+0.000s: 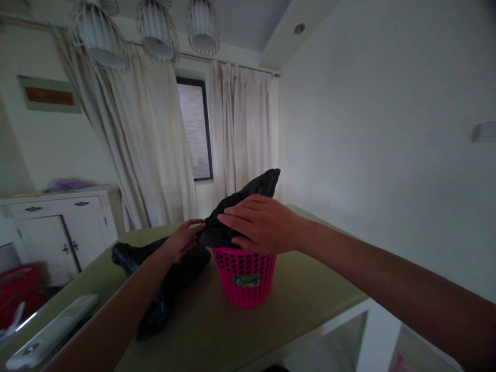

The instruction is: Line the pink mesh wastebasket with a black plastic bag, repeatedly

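A bright pink plastic basket (245,289) with a holed wall and a small green label stands upright on the table. Over its mouth sits a black plastic bag (248,192), bunched up and rising to a point at the upper right. At the left of the rim, my left hand (185,238) pinches the bag's edge between thumb and fingers. My right hand (267,225) lies across the bag above the near rim, its fingers stretched out and touching the plastic. More black plastic (189,268) lies crumpled left of the basket, partly behind my left forearm; whether it joins the bag I cannot tell.
The table (294,310) has a greenish top. A white handheld device (54,330) lies at its left edge. Behind stand a white cabinet (42,243) and long curtains (155,139). Caged lamps (157,31) hang overhead, and a wall (380,129) rises at the right.
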`<act>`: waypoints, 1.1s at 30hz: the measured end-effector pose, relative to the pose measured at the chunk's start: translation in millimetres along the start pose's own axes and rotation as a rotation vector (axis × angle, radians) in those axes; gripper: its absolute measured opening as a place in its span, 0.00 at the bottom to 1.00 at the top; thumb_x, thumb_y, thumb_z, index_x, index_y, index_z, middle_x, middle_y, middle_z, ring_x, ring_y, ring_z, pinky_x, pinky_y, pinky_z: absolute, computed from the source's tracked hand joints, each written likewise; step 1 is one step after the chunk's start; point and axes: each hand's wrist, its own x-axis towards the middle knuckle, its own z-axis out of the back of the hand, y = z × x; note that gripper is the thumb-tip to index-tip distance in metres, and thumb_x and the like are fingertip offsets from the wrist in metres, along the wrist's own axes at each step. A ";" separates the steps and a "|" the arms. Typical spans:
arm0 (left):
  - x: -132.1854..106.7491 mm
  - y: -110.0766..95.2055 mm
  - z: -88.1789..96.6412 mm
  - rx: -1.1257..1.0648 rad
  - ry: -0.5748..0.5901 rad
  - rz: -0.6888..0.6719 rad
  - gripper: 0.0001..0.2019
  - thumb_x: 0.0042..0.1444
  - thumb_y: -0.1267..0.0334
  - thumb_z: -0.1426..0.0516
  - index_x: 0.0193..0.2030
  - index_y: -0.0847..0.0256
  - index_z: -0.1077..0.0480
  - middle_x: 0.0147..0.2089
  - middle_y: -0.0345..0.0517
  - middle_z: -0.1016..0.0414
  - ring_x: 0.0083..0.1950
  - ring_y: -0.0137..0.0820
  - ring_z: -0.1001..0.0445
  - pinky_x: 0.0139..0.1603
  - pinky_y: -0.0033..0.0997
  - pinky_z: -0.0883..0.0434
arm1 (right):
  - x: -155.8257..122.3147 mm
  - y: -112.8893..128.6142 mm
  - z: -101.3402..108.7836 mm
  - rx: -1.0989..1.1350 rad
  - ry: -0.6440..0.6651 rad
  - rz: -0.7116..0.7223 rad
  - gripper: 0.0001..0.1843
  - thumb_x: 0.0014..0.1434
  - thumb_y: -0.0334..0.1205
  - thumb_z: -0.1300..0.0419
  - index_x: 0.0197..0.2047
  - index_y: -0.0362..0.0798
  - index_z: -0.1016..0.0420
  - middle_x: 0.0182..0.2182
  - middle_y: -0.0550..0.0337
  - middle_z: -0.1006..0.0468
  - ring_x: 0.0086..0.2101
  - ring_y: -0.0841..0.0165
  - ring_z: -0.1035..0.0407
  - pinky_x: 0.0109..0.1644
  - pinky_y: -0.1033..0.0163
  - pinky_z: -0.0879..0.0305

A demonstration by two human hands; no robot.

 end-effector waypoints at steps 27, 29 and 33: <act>-54.4 -96.2 -28.5 0.066 0.360 -0.555 0.26 0.51 0.49 0.29 0.53 0.58 0.24 0.52 0.52 0.17 0.54 0.44 0.20 0.58 0.44 0.24 | 24.0 -23.4 -90.2 0.298 0.040 -0.554 0.38 0.57 0.55 0.30 0.64 0.41 0.27 0.55 0.37 0.19 0.55 0.44 0.25 0.56 0.45 0.29; -51.5 -95.6 -22.1 0.106 0.368 -0.625 0.28 0.51 0.49 0.29 0.56 0.59 0.25 0.58 0.55 0.19 0.59 0.47 0.22 0.63 0.48 0.27 | 25.8 -28.7 -88.0 0.329 0.071 -0.656 0.17 0.61 0.46 0.35 0.47 0.42 0.17 0.40 0.44 0.14 0.44 0.48 0.19 0.47 0.52 0.27; -34.7 -73.7 -10.2 0.107 0.315 -0.666 0.44 0.44 0.48 0.26 0.67 0.55 0.32 0.70 0.55 0.29 0.72 0.52 0.34 0.73 0.52 0.36 | 24.3 -35.6 -79.8 0.395 0.005 -0.786 0.09 0.60 0.33 0.39 0.37 0.43 0.16 0.33 0.50 0.14 0.40 0.54 0.19 0.38 0.61 0.32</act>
